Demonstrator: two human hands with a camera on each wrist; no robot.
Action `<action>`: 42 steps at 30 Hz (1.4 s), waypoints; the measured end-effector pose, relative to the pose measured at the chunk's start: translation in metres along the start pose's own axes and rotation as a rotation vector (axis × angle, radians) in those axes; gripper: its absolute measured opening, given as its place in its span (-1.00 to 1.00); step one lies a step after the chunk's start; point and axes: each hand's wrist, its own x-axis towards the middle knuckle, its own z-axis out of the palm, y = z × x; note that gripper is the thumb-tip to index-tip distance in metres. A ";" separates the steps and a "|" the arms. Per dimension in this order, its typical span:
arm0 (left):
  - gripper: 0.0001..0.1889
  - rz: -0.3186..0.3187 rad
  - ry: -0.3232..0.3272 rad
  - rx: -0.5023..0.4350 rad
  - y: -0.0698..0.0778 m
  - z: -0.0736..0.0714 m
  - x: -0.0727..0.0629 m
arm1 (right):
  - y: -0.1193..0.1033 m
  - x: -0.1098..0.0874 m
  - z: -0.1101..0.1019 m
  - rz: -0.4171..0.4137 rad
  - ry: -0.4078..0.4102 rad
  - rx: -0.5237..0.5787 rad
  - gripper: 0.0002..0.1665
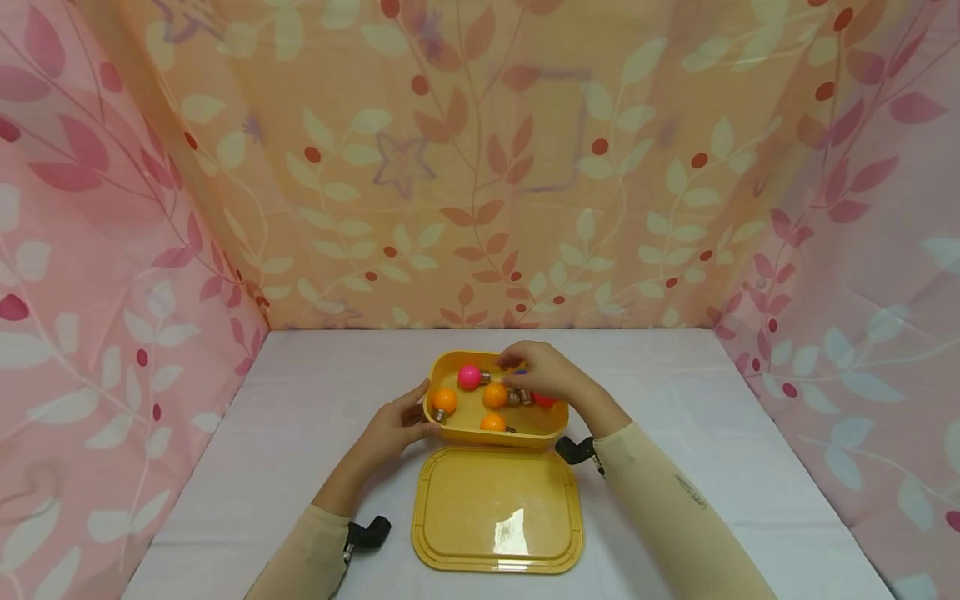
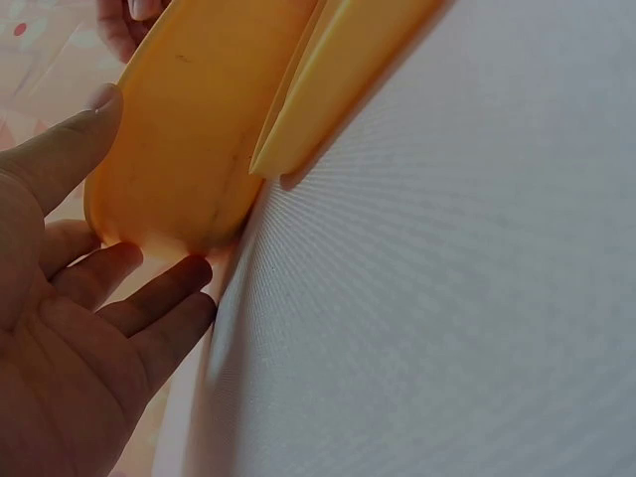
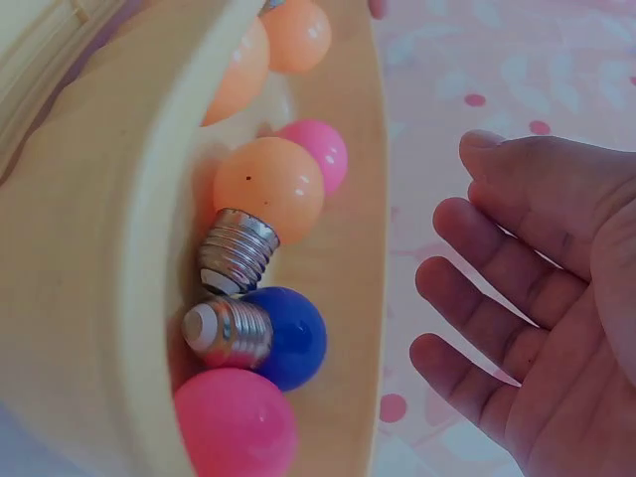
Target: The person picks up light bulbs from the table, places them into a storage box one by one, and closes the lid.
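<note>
A yellow plastic box [image 1: 461, 435] stands on the table with several small round light bulbs inside. Among them are a pink bulb [image 1: 468, 377], an orange bulb [image 1: 444, 400] and, in the right wrist view, a blue bulb [image 3: 296, 338] with a metal screw base. My left hand [image 1: 393, 427] touches the box's left end, fingers and thumb spread along its outside. Over the box's right part hovers my right hand [image 1: 543, 371]. Its fingers are slightly bent and hold nothing in the right wrist view. In the head view it partly covers the bulbs beneath.
A yellow lid [image 1: 497, 508] lies flat just in front of the box. The table [image 1: 300, 467] has a white cloth. Patterned curtains [image 1: 480, 183] hang behind and along both sides.
</note>
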 end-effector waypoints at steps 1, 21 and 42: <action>-0.04 -0.002 0.000 0.000 0.000 0.000 0.000 | 0.001 -0.003 -0.002 -0.001 0.010 -0.002 -0.58; -0.05 -0.006 -0.003 -0.012 -0.002 0.000 0.001 | 0.017 -0.062 -0.010 -0.029 0.222 0.139 -0.69; -0.03 -0.025 -0.003 0.018 0.003 0.000 -0.001 | 0.035 -0.135 -0.001 -0.045 0.464 0.085 -0.77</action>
